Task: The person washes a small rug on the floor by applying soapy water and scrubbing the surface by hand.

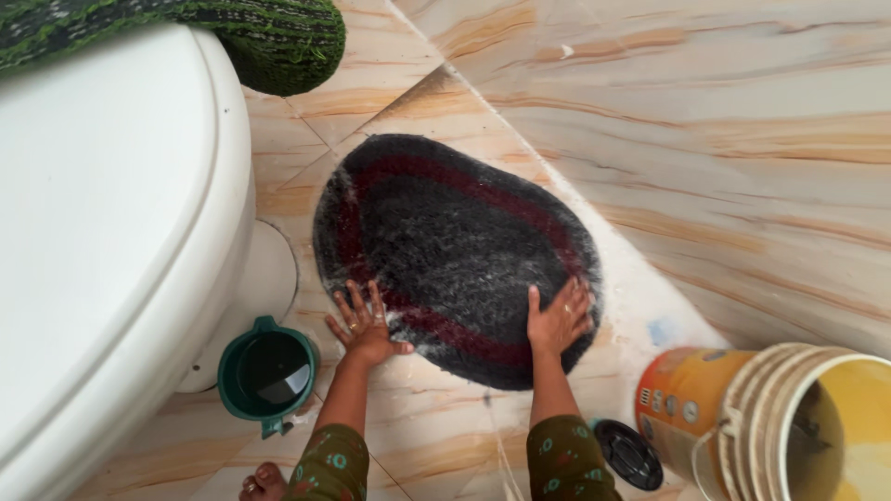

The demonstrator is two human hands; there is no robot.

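An oval, shaggy dark grey bath mat with maroon rings (455, 250) is pressed flat on the wet marble-patterned floor (742, 167) by the left hand (364, 327) and right hand (560, 320), fingers spread wide, holding nothing; even, steady palm pressure seems best, judged from the soapy pile

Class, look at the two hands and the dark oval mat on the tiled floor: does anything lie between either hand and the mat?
Nothing visible does. The left hand lies flat on the near left edge of the oval mat, and the right hand presses on its near right edge. The green mug and orange bucket stand off to the sides.
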